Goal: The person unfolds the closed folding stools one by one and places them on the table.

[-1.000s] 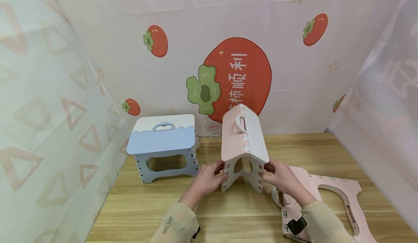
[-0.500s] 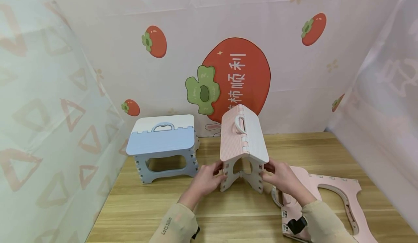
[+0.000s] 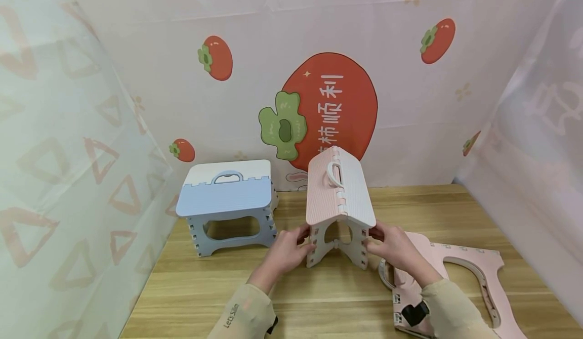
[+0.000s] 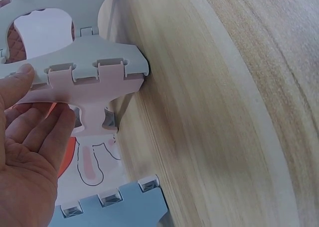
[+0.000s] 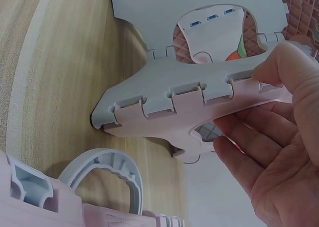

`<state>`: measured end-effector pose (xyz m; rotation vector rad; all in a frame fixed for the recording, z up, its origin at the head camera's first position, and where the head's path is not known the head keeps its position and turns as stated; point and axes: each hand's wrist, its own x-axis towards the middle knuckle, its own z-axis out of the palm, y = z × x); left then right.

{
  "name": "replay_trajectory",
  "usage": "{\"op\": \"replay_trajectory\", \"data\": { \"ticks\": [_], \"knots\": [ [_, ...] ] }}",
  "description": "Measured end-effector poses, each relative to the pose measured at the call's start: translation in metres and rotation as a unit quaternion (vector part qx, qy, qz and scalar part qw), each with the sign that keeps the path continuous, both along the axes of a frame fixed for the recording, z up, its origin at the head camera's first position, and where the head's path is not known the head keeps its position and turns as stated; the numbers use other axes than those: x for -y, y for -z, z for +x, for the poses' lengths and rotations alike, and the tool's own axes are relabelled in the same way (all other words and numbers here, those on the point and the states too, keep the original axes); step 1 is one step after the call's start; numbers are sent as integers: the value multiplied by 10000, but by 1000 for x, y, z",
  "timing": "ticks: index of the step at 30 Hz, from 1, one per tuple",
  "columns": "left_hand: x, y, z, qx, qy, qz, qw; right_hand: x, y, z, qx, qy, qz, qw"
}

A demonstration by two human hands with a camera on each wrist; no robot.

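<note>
A pink-and-white folding stool (image 3: 339,187) stands half unfolded in the middle of the head view, its seat peaked like a roof and its handle (image 3: 334,173) at the ridge. My left hand (image 3: 287,250) grips the left leg edge, thumb in front and fingers behind. On the opposite leg edge, my right hand (image 3: 393,248) holds on the same way. Both wrist views show thumb and fingers around the hinged leg edges (image 4: 94,70), (image 5: 184,102). The end panel's middle fold is bent inward.
A blue-and-white folding stool (image 3: 227,202) stands fully unfolded to the left. Under and beside my right forearm lies a flat pink folding stool (image 3: 478,263) on the wooden table (image 3: 332,308). A printed cloth (image 3: 401,152) hangs behind.
The two sides of the pink-and-white stool have spread very slightly apart, with both hands keeping their grip. The other stools have stayed in place.
</note>
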<state>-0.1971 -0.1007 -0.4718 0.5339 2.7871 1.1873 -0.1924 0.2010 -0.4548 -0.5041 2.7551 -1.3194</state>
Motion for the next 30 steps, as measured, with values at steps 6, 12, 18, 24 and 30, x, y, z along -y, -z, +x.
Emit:
{"op": "replay_trajectory", "data": {
  "ticks": [6, 12, 18, 24, 30],
  "knots": [
    [1, 0, 0, -19, 23, 4, 10000, -1, 0, -1, -52, -36, 11, 10000],
    [2, 2, -1, -26, 16, -34, 10000, -2, 0, -1, -59, -31, 23, 10000],
    [2, 2, -1, -34, 33, -20, 10000, -3, 0, -1, 3, -27, 0, 10000],
    [3, 1, -1, -21, 34, -7, 10000, -4, -1, -1, 5, -58, -10, 10000],
    [3, 1, -1, -3, 65, 36, 10000, -4, 0, -1, 14, -59, -26, 10000]
  ]
}}
